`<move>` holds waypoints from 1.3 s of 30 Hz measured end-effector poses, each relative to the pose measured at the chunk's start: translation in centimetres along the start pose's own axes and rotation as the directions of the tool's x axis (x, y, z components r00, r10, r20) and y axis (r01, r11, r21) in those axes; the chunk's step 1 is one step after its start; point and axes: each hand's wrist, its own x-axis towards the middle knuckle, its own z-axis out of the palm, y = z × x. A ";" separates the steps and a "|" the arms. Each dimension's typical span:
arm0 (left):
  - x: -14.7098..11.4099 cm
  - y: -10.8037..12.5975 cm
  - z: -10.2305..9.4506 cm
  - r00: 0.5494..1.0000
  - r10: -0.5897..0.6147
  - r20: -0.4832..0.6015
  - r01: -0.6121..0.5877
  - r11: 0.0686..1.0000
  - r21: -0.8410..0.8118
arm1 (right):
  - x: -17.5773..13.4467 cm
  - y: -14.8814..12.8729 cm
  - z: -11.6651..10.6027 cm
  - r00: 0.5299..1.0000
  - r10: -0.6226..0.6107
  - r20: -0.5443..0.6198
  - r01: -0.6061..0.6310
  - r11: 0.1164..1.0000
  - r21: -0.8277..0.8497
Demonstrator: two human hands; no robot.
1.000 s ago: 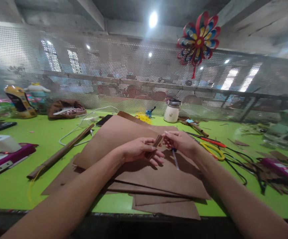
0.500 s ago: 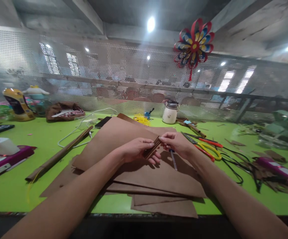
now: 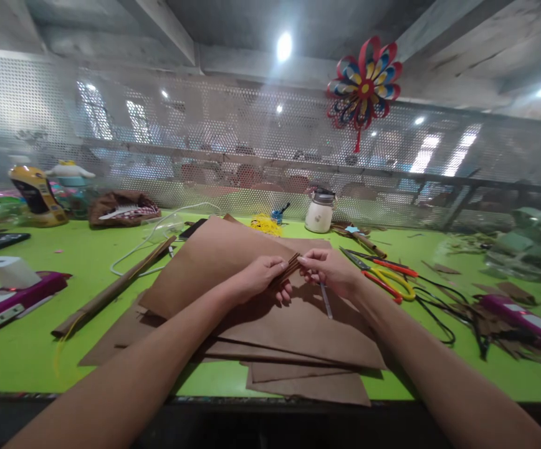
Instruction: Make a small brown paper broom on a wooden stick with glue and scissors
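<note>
Over a pile of brown paper sheets (image 3: 196, 268), my left hand (image 3: 263, 277) grips a small bundle of narrow brown strips (image 3: 290, 268), thumb on top and fingers curled underneath. The fingertips of my right hand (image 3: 326, 268) pinch the upper right end of the same strips. What the strips are made of is hard to tell; they look like folded brown paper. Below my right hand, a slim pen-like tool (image 3: 326, 300) with a pale shaft lies on the paper, partly covered by the hand.
Scissors with yellow handles (image 3: 394, 284) and red-handled pliers (image 3: 399, 268) lie right of my right hand, near black cables (image 3: 439, 318). A long brown paper roll (image 3: 111, 290) lies at left. Behind stand a white jug (image 3: 320, 211) and yellow shredded strands (image 3: 265, 223).
My left hand has tilted and risen slightly, its lower fingers curling closer under the strips. The strips lie flatter now. My right hand keeps nearly the same place.
</note>
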 end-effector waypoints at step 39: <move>1.2 -0.2 -0.6 0.984 -0.031 -0.175 0.022 0.998 -0.054 | -14.1 -2.6 -6.8 0.992 0.114 0.061 0.056 0.042 -0.998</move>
